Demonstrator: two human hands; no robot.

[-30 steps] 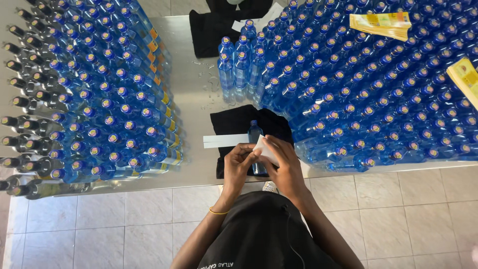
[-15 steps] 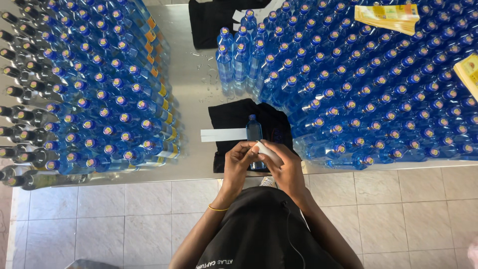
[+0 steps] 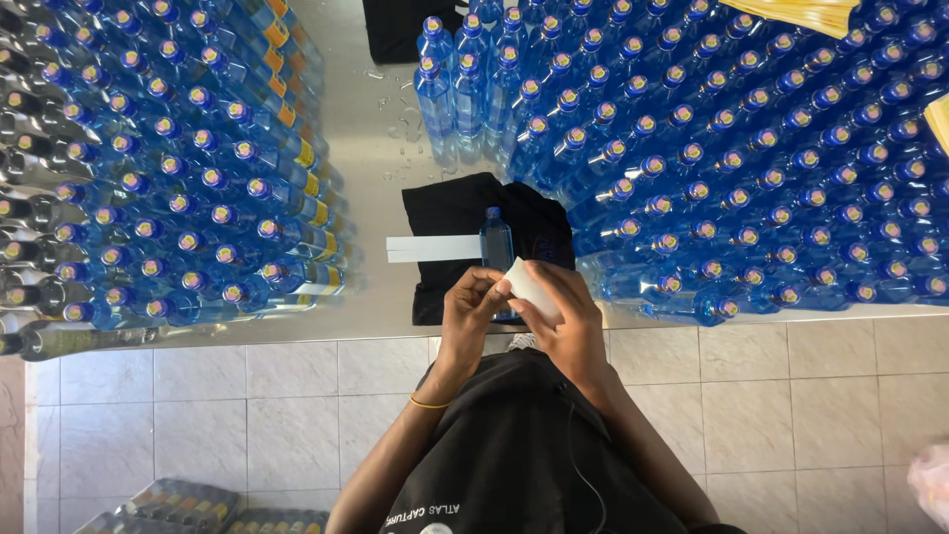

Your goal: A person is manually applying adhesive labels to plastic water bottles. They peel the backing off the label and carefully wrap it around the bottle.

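My left hand [image 3: 471, 309] and my right hand [image 3: 565, 309] meet over the table's front edge, both pinching a small white label strip [image 3: 531, 287]. Just beyond them one blue plastic bottle [image 3: 496, 237] lies on a black cloth [image 3: 450, 222], its cap pointing away from me. A long white strip [image 3: 433, 248] lies across the cloth to the left of the bottle. A thin yellow band circles my left wrist.
Dense ranks of upright blue bottles fill the steel table [image 3: 381, 129] on the left [image 3: 188, 168] and right [image 3: 751, 158]. Yellow label sheets [image 3: 806, 12] lie on top at the far right. Tiled floor [image 3: 247, 396] runs below, with packed bottles [image 3: 178, 504] at bottom left.
My hands have stayed at the table edge, working the white label between the fingers. The view has shifted slightly; the bottle and cloth have not moved.
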